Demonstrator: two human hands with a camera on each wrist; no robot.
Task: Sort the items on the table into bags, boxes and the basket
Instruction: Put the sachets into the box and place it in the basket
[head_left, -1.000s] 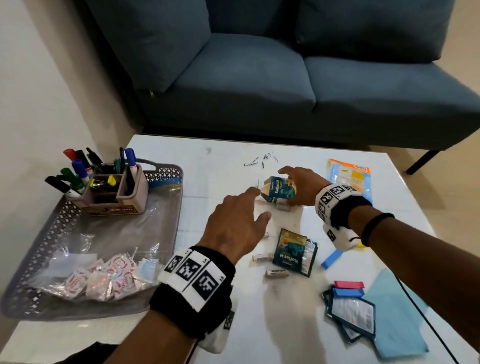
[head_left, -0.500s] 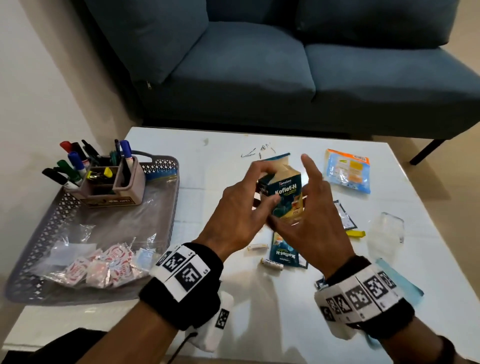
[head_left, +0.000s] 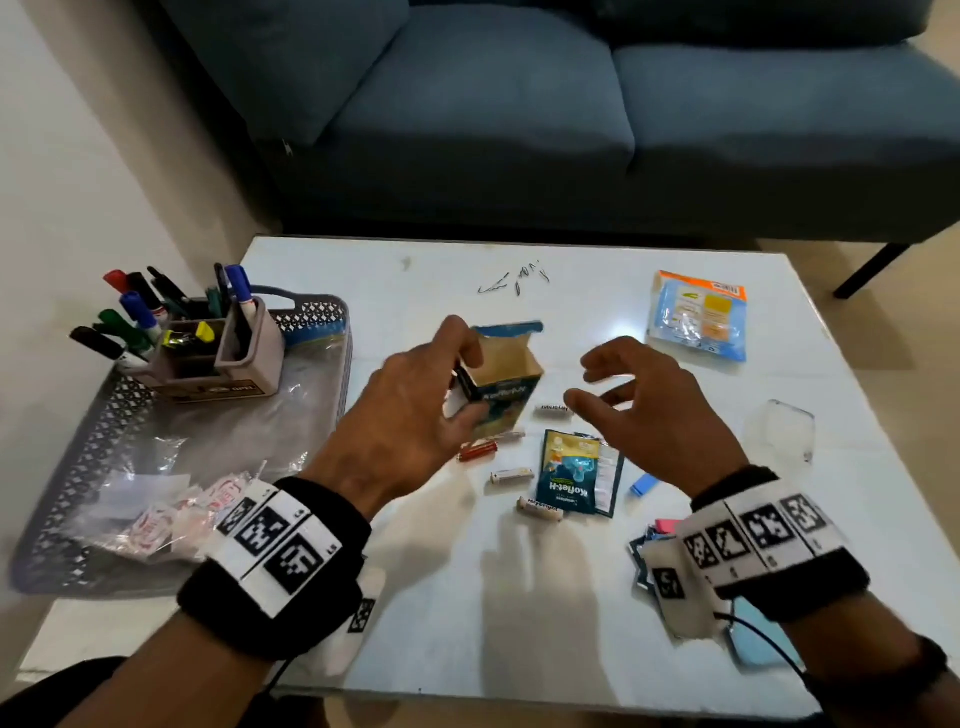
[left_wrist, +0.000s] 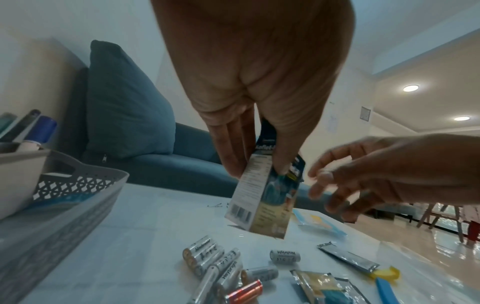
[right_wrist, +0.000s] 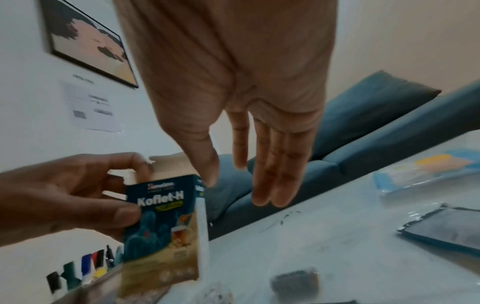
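A person's left hand (head_left: 410, 410) grips an open Koflet-H box (head_left: 506, 382) between thumb and curled fingers, holding it upright above a white table (head_left: 571, 623), its top flap raised. The right hand (head_left: 644, 410) hovers just beside the box, fingers loosely spread and holding nothing. Batteries (left_wrist: 213, 265) and a Koflet-H sachet (head_left: 569, 478) lie on the table below; a grey basket (head_left: 317, 312) sits at the table's left.

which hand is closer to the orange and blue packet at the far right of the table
Right. The right hand hovers open just in front and left of the packet; the left hand is farther left, gripping the Koflet-H box.
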